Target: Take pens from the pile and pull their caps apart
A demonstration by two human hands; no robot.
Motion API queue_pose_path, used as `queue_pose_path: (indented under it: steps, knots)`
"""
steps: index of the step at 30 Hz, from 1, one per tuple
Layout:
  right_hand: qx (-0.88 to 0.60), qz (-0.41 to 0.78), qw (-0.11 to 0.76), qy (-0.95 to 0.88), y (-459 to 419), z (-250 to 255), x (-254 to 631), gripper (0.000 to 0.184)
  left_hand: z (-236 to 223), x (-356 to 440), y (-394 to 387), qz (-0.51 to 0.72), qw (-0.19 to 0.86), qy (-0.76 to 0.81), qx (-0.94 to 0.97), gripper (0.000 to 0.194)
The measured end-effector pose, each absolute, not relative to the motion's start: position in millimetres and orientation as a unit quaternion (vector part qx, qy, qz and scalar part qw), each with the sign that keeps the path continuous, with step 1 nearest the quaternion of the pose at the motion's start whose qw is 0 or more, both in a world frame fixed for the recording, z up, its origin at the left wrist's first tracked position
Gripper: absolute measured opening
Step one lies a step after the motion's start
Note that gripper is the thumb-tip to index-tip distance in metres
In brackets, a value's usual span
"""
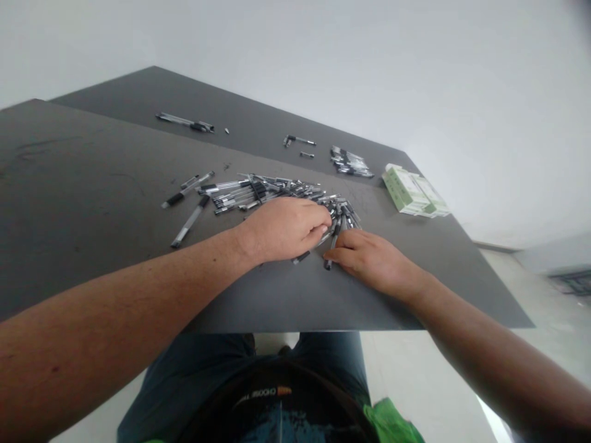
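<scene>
A heap of clear and black pens (240, 194) lies in the middle of the dark table. My left hand (289, 227) rests over its near side, thumb and fingers closed; what they hold, if anything, is hidden. Just to the right, my right hand (364, 255) pinches a pen (328, 264) by its near end, the other end pointing into the heap. A black pen end (301, 258) shows below my left hand. Left of the heap lie a loose pen (189, 223) with a black grip and another pen (178, 197).
On the table (83, 227), a row of pens (351, 163) lies at the back right, beside green and white boxes (410, 191). A pen bundle (184, 122) lies at the back left. Small pen parts (306, 154) lie between them. The table's front edge is close to my body.
</scene>
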State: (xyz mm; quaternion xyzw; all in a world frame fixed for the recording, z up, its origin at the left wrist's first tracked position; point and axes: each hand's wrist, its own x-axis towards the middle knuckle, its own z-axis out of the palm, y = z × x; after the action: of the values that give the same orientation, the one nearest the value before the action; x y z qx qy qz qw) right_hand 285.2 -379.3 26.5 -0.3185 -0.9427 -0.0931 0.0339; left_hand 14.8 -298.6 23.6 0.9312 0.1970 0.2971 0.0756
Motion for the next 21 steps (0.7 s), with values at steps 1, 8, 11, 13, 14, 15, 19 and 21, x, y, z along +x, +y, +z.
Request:
queue_pose_path:
  steps: [1,8,11,13,14,15,19,21]
  knots:
    - [-0.319,-0.094,0.032,-0.943,-379.7,26.1,285.7,0.027,23.9,15.0,-298.9,0.294,0.078,0.198,0.932,0.025]
    - [-0.317,-0.107,0.028,-0.942,-385.1,23.7,289.5,0.029,25.6,14.2,-300.2,0.289,0.083,0.201,0.932,0.025]
    - [-0.317,-0.110,0.035,-0.941,-389.2,24.1,290.5,0.032,25.5,14.0,-300.3,0.289,0.081,0.202,0.932,0.025]
    - [-0.316,-0.111,0.051,-0.941,-393.0,25.0,290.8,0.033,25.2,13.9,-300.0,0.285,0.081,0.202,0.933,0.024]
    - [-0.315,-0.110,0.060,-0.941,-395.3,25.7,290.8,0.033,25.0,13.8,-299.9,0.283,0.083,0.202,0.934,0.024]
    - [-0.314,-0.110,0.068,-0.940,-397.8,26.9,290.5,0.033,24.8,13.7,-299.8,0.281,0.086,0.201,0.934,0.024]
    - [-0.300,-0.120,0.095,-0.942,-409.5,37.1,283.3,0.031,23.3,12.5,-299.9,0.306,0.097,0.199,0.926,0.027]
    - [-0.282,-0.125,0.115,-0.944,-415.5,45.4,275.5,0.029,21.6,12.1,-299.9,0.328,0.099,0.200,0.918,0.037]
